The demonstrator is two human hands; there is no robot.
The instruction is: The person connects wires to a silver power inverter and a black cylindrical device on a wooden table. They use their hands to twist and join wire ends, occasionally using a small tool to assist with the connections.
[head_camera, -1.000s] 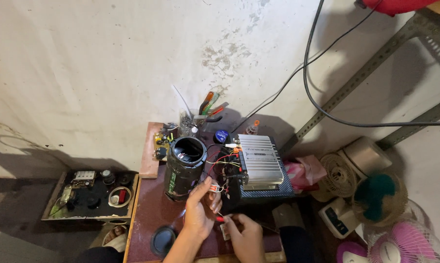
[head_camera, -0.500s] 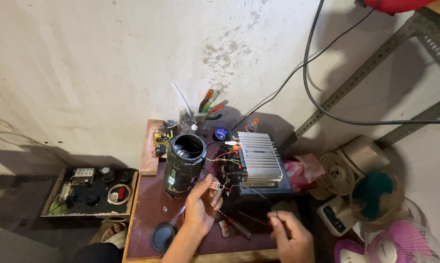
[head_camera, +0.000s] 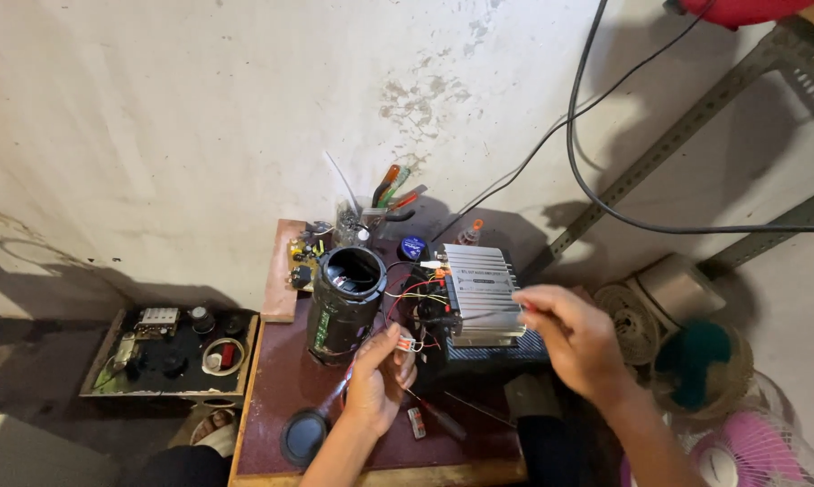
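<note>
A ribbed bare-metal amplifier case (head_camera: 481,293) and a glossy black plastic cylinder (head_camera: 344,305) stand on a smooth reddish wooden table (head_camera: 276,397).

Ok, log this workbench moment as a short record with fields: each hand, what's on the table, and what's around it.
left hand: pinches a small white connector on thin wires
right hand: raised over the finned metal amplifier, fingers spread, holding nothing that shows
table: dark red; bears a black cylindrical speaker shell, a screwdriver, a round black cap
against wall: jar of tools
floor, left: tray of parts
</note>
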